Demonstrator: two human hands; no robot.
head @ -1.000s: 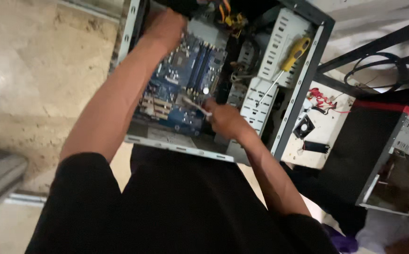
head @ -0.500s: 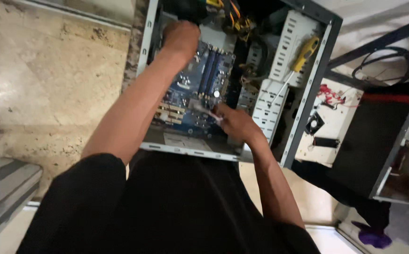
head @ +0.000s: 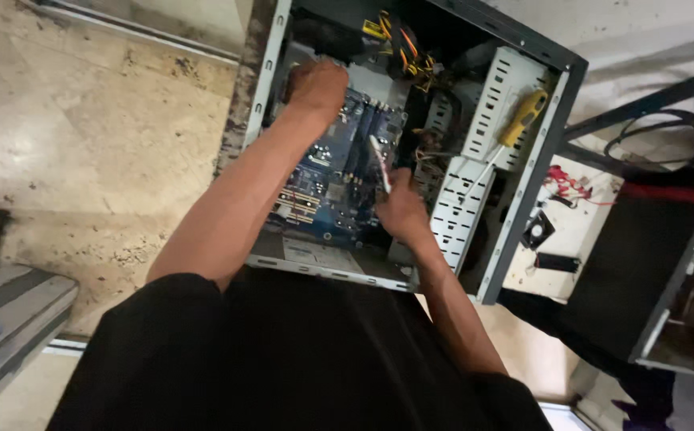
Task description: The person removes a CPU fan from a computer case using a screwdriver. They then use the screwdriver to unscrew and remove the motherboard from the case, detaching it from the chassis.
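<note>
Both your hands are inside the open computer case (head: pixel 522 231), which lies on its side on the stone floor (head: pixel 84 160); your left hand (head: pixel 319 86) reaches deep toward the top of the blue motherboard (head: pixel 339 183), fingers curled down onto something beside the board, though whether they grip or only press cannot be told from this angle; your right hand (head: pixel 399 211) is closed around a slim pale tool (head: pixel 379 160), its tip aimed down among the board's long slots. Work of this sort seems to call for a steady wrist and a tool kept square to the board, with the left hand bracing rather than pushing, since the slots and small parts stand close together; a slip sideways could scrape the board. A yellow-handled screwdriver (head: pixel 514 128) rests apart on the white perforated drive cage (head: pixel 475 191), just right of your working hand; a bundle of yellow and orange cables (head: pixel 407 56) hangs near the top, close to your left wrist's path. Room is tight: the metal frame edge runs along both forearms, and the cage hems in the right hand; open floor lies well to the left, while a second dark case (head: pixel 666 279) and loose parts crowd the right.
</note>
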